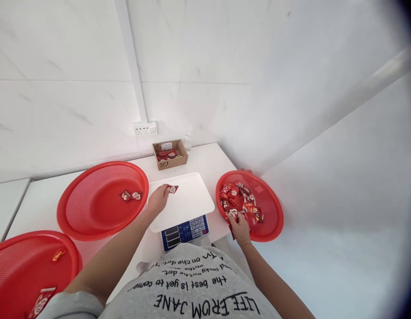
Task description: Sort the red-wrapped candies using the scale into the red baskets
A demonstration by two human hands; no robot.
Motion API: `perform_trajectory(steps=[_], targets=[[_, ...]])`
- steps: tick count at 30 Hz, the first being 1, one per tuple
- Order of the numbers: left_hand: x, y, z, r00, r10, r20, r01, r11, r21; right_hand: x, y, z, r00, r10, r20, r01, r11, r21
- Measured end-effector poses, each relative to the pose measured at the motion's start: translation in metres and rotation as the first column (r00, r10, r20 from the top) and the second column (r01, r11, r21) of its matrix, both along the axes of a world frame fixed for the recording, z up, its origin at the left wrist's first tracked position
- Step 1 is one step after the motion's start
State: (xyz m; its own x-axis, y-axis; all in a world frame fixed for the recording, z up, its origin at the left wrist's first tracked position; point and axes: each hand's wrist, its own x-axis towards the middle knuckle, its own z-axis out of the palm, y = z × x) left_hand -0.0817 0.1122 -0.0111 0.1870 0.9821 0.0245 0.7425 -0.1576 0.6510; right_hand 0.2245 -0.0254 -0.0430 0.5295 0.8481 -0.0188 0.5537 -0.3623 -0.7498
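My left hand point(158, 198) pinches a small red-and-white wrapped packet point(173, 189) above the left part of a white weighing tray point(188, 199). Below the tray shows the blue keypad panel point(185, 231) of a digital scale. Over the near left rim of the right red basket point(273, 212), my right hand point(240, 227) is closed on another small red-and-white packet point(232, 214). Many similar packets point(237, 201) lie heaped inside that basket. What is in the wrappers cannot be seen.
A larger red basket point(64, 208) at left holds a few packets point(131, 195). Another red basket point(29, 237) at lower left contains an orange packet point(58, 254) and a red one point(42, 301). A cardboard box point(172, 163) of packets stands near the wall, below a socket point(145, 128).
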Motion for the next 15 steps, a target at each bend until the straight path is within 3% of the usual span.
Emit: perform_trajectory(steps=[3, 7, 11, 15], targets=[[-0.038, -0.005, 0.009, 0.972, 0.225, 0.069, -0.223, 0.974, -0.035, 0.000, 0.001, 0.001, 1.000, 0.008, -0.024, -0.008, 1.000, -0.010], [-0.090, -0.021, 0.011, 0.835, 0.506, 0.217, -0.485, 0.863, -0.145, 0.002, 0.003, 0.001, 1.000, 0.017, 0.018, -0.016, 1.000, -0.012], [-0.126, -0.037, 0.004, 0.662, 0.670, 0.337, -0.620, 0.742, -0.255, 0.003, 0.004, 0.001, 1.000, 0.017, -0.013, -0.018, 0.999, -0.035], [-0.142, -0.046, -0.003, 0.502, 0.764, 0.405, -0.686, 0.637, -0.352, 0.001, 0.005, 0.003, 0.999, 0.007, -0.051, -0.009, 0.999, -0.045]])
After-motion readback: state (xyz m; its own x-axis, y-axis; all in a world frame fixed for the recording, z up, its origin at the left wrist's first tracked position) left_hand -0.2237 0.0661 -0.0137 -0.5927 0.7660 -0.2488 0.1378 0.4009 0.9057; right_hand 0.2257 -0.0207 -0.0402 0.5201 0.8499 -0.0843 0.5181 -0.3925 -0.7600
